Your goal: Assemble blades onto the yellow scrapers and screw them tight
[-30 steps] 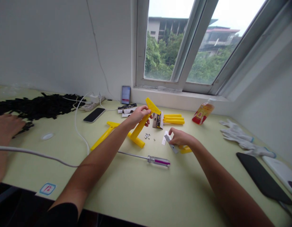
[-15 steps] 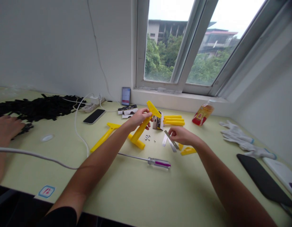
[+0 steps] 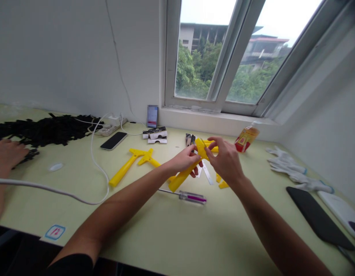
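My left hand (image 3: 184,160) is closed around a yellow plastic scraper handle (image 3: 181,179), tilted with its head up and towards the right. My right hand (image 3: 227,160) pinches a thin metal blade (image 3: 203,142) against the scraper's head; whether it sits in place is hidden by my fingers. Below my hands lie more blades (image 3: 207,174) and small yellow plastic pieces (image 3: 223,184). A clear screwdriver (image 3: 192,197) with a purple stripe lies in front, its shaft partly under the scraper. Left of my hands rest two yellow scrapers, one (image 3: 123,170) touching the other (image 3: 146,156) at the heads.
Small boxes (image 3: 157,133) and an upright phone (image 3: 152,116) stand at the back. A bottle (image 3: 246,138), white gloves (image 3: 298,170) and a black pad (image 3: 318,216) lie right. Left are a phone (image 3: 114,141), a white cable (image 3: 92,153), black strips (image 3: 47,130) and another person's hand (image 3: 10,155).
My left hand has brought the scraper down and to the right. My right hand has lifted the blade from the table up to the scraper's head, so both hands now meet.
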Demonstrator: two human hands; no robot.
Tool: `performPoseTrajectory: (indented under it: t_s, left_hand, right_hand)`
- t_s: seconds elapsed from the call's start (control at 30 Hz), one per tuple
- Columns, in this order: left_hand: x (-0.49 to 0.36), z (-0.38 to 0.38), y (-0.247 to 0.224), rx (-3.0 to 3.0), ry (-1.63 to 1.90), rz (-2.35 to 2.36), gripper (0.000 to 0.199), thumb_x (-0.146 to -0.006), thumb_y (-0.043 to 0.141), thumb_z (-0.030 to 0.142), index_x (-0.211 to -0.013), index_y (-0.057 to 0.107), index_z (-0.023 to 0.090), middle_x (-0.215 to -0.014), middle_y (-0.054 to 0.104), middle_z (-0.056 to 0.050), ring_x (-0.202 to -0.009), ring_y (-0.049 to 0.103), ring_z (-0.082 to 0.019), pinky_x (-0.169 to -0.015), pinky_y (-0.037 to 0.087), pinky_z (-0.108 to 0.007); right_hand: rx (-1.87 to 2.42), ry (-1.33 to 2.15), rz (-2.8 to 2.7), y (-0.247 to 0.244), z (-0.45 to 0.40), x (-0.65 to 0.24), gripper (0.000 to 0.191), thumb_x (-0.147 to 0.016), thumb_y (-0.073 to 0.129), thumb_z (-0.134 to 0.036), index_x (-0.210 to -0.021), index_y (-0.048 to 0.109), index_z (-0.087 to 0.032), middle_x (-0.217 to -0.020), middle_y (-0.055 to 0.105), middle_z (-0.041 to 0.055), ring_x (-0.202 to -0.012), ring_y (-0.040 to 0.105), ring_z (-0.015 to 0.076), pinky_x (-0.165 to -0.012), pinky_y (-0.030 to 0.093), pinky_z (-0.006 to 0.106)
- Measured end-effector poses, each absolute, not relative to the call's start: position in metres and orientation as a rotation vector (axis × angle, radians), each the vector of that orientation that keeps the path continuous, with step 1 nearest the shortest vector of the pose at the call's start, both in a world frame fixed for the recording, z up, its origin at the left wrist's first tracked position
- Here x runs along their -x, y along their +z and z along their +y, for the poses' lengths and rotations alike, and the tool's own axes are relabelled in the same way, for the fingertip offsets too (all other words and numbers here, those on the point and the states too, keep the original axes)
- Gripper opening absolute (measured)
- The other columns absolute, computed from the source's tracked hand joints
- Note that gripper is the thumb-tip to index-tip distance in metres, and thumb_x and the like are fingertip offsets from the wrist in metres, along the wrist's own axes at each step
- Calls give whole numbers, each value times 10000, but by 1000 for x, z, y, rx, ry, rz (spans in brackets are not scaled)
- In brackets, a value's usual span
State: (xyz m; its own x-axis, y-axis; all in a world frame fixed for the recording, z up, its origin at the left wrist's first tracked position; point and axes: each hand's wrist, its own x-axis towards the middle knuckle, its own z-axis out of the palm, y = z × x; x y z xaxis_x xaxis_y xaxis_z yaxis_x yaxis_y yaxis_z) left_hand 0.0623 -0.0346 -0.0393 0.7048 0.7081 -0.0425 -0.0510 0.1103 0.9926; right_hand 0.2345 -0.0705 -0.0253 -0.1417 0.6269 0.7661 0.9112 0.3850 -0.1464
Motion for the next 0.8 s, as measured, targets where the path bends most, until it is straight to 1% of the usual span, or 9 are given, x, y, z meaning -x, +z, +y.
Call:
performPoseTrajectory:
  t_s: [0.13, 0.33, 0.53, 0.63, 0.8]
  left_hand:
    - [-61, -36, -38, -1321, 606, 558, 250, -871, 560, 236, -1092, 444, 215, -788, 623, -15, -523, 634, -151, -480, 550, -288]
    - [-59, -33, -40, -1274, 580, 538, 286, -855, 582, 257, -1098, 439, 212, -788, 633, -27, -521, 632, -157, -482, 554, -299]
    - [-57, -31, -41, -1253, 567, 510, 296, -850, 591, 259, -1091, 428, 207, -798, 639, -39, -526, 633, -160, -480, 548, -293]
    - [-58, -31, -42, -1258, 571, 510, 293, -853, 588, 258, -1093, 429, 205, -798, 639, -40, -526, 632, -159, -478, 549, -295]
    - [-59, -31, -44, -1285, 568, 501, 283, -839, 590, 254, -1070, 433, 207, -798, 634, -34, -519, 628, -153, -463, 544, -284]
  right_hand:
    - [1342, -222, -1811, -27, -70, -235, 288, -845, 640, -244, -1120, 565, -203, -824, 709, 21, -742, 688, 212, -713, 488, 332]
    - [1331, 76, -1755, -21, -69, -243, 327, -819, 674, -292, -1127, 589, -225, -804, 706, 6, -752, 708, 200, -722, 539, 330]
    - [1340, 185, -1752, -18, -68, -245, 299, -843, 659, -337, -1119, 624, -226, -837, 716, 21, -766, 706, 194, -765, 560, 358]
    - [1312, 229, -1747, -20, -66, -245, 315, -836, 664, -347, -1124, 617, -227, -845, 700, 22, -786, 700, 194, -773, 569, 360]
    - [1327, 231, -1744, -20, -65, -247, 357, -817, 676, -398, -1120, 608, -222, -906, 655, 37, -746, 686, 185, -714, 580, 351]
